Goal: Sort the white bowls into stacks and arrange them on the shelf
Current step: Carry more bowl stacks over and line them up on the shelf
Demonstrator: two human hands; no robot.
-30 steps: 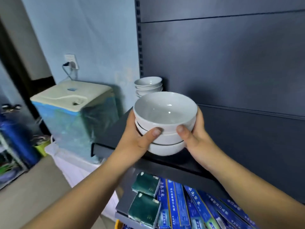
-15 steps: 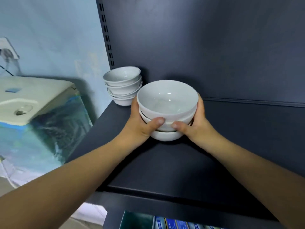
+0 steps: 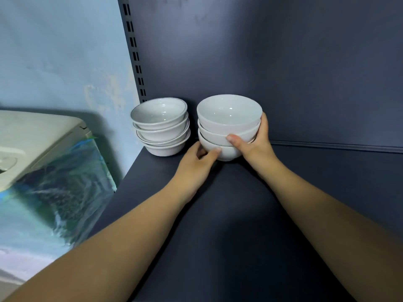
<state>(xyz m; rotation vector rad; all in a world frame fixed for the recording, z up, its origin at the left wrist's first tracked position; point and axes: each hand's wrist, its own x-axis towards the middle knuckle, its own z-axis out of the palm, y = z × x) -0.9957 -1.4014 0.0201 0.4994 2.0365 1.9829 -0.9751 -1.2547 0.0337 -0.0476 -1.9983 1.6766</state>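
A stack of three plain white bowls (image 3: 229, 118) stands on the dark shelf (image 3: 229, 214), near its back wall. My right hand (image 3: 255, 140) wraps the stack's right side, thumb on the middle bowl. My left hand (image 3: 196, 162) touches the bottom bowl's left side with its thumb and fingers. Just to the left, in the shelf's back left corner, sits a second stack of several white bowls with thin dark rims (image 3: 161, 125). A narrow gap separates the two stacks.
The shelf's dark back panel (image 3: 283, 62) rises right behind the bowls, with a slotted upright (image 3: 135, 51) at its left edge. Left of the shelf stands a cream-topped appliance wrapped in plastic film (image 3: 43, 171) against a pale blue wall.
Both hands have carried the three-bowl stack forward and set it down at the back of the shelf, beside the rimmed stack. My left hand has slid lower on the stack.
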